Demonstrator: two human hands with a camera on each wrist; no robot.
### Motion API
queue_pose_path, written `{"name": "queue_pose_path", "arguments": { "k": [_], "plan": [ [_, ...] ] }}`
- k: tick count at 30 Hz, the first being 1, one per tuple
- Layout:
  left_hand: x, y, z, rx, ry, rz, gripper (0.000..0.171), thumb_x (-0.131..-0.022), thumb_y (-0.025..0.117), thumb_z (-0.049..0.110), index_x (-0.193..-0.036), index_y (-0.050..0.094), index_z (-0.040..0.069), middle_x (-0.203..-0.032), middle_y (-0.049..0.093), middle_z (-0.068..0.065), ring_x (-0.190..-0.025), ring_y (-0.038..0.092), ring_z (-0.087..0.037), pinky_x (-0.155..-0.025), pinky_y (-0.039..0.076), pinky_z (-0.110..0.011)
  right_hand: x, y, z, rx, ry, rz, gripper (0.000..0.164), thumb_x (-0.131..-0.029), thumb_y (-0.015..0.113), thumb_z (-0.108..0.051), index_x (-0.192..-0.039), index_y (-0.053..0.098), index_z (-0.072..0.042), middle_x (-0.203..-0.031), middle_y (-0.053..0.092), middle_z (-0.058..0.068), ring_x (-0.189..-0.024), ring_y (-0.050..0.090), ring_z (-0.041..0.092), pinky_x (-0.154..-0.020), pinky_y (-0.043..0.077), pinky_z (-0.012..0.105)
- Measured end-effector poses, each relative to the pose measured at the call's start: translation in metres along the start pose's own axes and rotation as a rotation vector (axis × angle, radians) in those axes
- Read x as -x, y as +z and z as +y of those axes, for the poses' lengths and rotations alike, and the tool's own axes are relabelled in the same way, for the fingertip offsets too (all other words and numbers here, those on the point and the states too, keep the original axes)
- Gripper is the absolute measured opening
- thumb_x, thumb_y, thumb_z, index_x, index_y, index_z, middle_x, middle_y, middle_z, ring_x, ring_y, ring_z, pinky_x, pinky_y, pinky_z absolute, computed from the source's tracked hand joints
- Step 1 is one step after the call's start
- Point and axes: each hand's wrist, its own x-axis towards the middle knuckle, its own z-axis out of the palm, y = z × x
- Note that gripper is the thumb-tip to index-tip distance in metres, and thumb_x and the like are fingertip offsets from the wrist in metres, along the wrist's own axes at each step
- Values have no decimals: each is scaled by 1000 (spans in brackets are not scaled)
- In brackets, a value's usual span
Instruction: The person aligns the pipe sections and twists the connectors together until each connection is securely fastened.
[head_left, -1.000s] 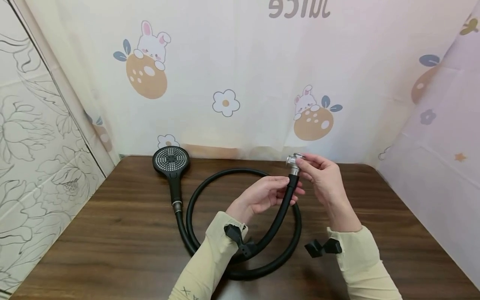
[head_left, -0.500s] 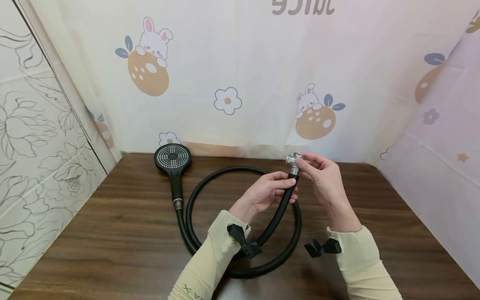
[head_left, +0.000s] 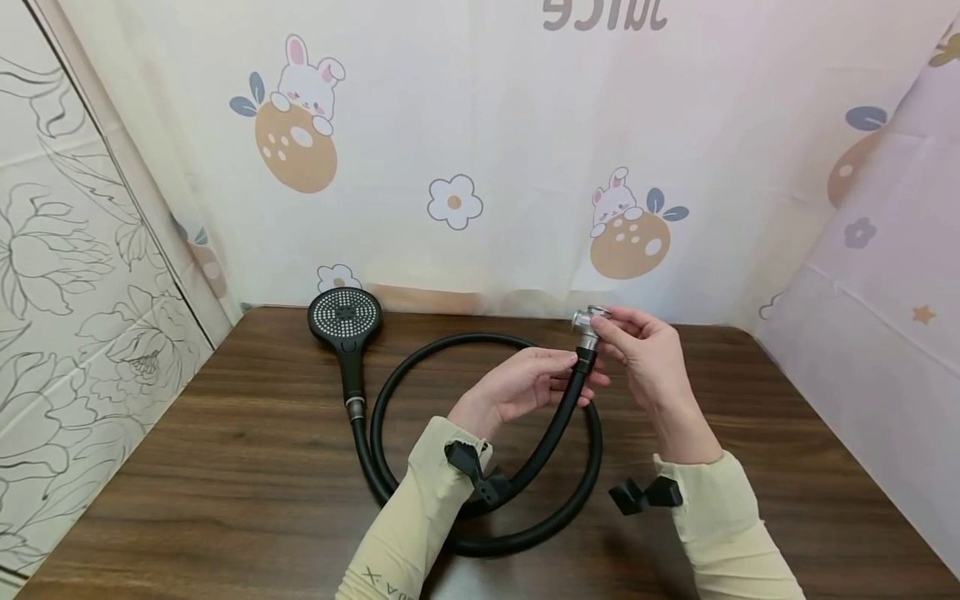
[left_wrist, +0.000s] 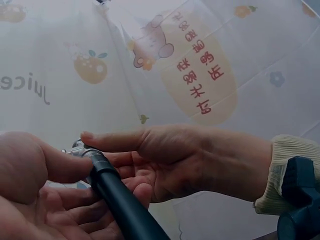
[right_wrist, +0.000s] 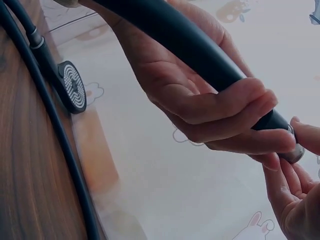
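A black shower hose (head_left: pixel 553 433) rises from the table, its upper end between the two hands. My left hand (head_left: pixel 513 387) holds the hose just below its end, thumb on the near side and fingers behind. My right hand (head_left: pixel 654 362) pinches the silver metal fitting (head_left: pixel 582 323) at the hose's tip between thumb and fingers. In the right wrist view the left fingers (right_wrist: pixel 225 107) curl round the black hose. The left wrist view has the fitting (left_wrist: pixel 86 150) partly covered by the thumbs. At the hose's other end, a black shower head (head_left: pixel 345 315) lies face up on the table.
The rest of the hose loops across the brown wooden table (head_left: pixel 225 467). A printed curtain (head_left: pixel 517 125) hangs right behind the far table edge, and another fabric panel (head_left: pixel 885 333) stands along the right side. A flower-patterned panel (head_left: pixel 75 275) is at the left.
My left hand shifted slightly down the hose, thumb lower, then came back up close to the fitting. The right hand has kept its pinch on the metal fitting. The head view tilted slightly.
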Motion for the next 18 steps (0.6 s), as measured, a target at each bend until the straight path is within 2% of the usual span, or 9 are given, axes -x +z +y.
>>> {"name": "queue_pose_path", "arguments": {
  "k": [5,9,12,18],
  "plan": [
    [0,2,0,49,4,26,29,-96,43,11,-118,50,-7,-89,65,-5,-73,64,-13,-72,52,-28,0,1,-1,19,-1,0,10,-79,70,-9,-88,67,-12,-76,64,-2,-66,62,7,-63,52,20],
    [-1,5,-1,80,15,66,12,-95,43,7,-99,54,5,-82,65,-3,-66,64,-11,-65,52,-26,0,1,0,21,-5,-3,11,-79,70,-9,-88,66,-12,-77,63,-2,-67,62,7,-63,52,20],
    [-2,7,-2,91,31,86,10,-94,45,5,-90,53,10,-79,64,-3,-62,63,-11,-62,53,-25,1,1,0,14,-8,-3,10,-79,70,-8,-88,67,-12,-77,63,-2,-67,62,7,-63,52,20],
    [-3,11,-4,69,44,159,10,-90,51,2,-87,48,11,-72,57,-2,-54,60,-10,-55,52,-23,1,2,2,3,-10,8,11,-79,68,-6,-87,67,-13,-77,64,-2,-67,63,6,-62,52,19]
  ]
}}
